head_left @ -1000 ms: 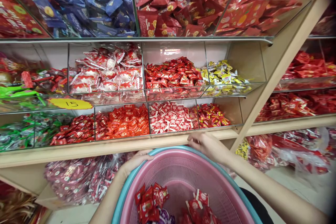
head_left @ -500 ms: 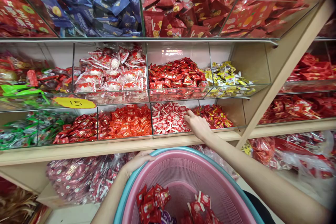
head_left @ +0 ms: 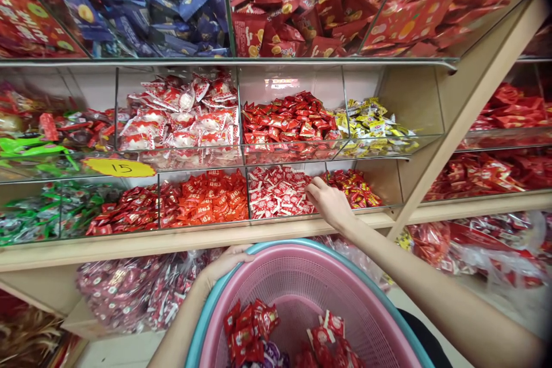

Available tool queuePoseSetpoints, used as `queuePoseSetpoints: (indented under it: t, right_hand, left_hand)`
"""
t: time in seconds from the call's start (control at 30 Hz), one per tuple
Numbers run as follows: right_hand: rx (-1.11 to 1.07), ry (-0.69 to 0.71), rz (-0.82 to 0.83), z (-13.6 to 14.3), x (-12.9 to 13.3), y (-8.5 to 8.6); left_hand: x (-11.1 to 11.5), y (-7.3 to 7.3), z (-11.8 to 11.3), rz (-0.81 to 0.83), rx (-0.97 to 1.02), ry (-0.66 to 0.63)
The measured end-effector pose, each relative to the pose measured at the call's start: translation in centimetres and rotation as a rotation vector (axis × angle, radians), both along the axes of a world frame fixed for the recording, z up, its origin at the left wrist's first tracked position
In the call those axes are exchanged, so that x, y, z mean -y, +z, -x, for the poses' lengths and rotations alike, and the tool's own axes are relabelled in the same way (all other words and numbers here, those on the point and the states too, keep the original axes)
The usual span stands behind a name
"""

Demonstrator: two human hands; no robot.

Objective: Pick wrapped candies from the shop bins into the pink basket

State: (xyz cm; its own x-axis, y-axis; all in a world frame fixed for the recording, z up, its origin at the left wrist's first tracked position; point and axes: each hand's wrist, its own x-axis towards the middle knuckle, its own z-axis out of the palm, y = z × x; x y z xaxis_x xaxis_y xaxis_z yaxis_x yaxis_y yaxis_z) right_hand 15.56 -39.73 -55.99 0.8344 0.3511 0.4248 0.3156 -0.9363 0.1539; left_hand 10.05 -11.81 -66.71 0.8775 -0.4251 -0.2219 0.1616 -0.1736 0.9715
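My left hand (head_left: 226, 261) is closed over the left rim of two nested plastic baskets, a pink mesh basket (head_left: 297, 253) inside a blue one (head_left: 200, 322). Red-wrapped candies (head_left: 248, 328), a few purple ones (head_left: 271, 353) and some red-and-white ones (head_left: 325, 336) lie in the pink basket. Above its far side, my right hand (head_left: 331, 202) is at the front of a lower-shelf bin of small red-and-white wrapped candies (head_left: 280, 192). Its fingers are curled together, and whatever is between them is hidden. Red-and-yellow candies (head_left: 356, 187) fill the bin to its right.
Clear dividers and front panels edge the shelf bins. Orange-red candies (head_left: 213, 198) are left of my right hand, with red candies (head_left: 288, 118) and yellow packets (head_left: 373, 118) above. A yellow price tag (head_left: 119, 167) reads 15. Bagged candies (head_left: 116, 293) sit below the wooden shelf edge (head_left: 129, 246).
My right hand has shifted slightly to the right over the front of the red-and-white candy bin. My left hand keeps its place on the basket rim.
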Motion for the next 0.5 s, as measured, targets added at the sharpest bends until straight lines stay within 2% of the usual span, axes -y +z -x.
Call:
queuePoseSetpoints:
  t: [0.13, 0.27, 0.37, 0.5]
  right_hand:
    - [0.017, 0.069, -0.187, 1.9, 1.0, 0.5]
    - [-0.051, 0.264, -0.419, 4.8, 2.3, 0.1]
    - [-0.261, 0.390, -0.526, 7.0, 3.3, -1.7]
    - [-0.591, 0.377, -0.504, 9.0, 5.0, -5.2]
  left_hand:
    - [0.0, 0.2, 0.1, -0.020, 0.026, -0.006]
    - [0.0, -0.1, 0.0, 0.009, -0.003, -0.015]
    - [-0.1, -0.7, 0.0, 0.017, -0.047, 0.025]
    - [0.0, -0.7, 0.0, 0.015, -0.080, 0.047]
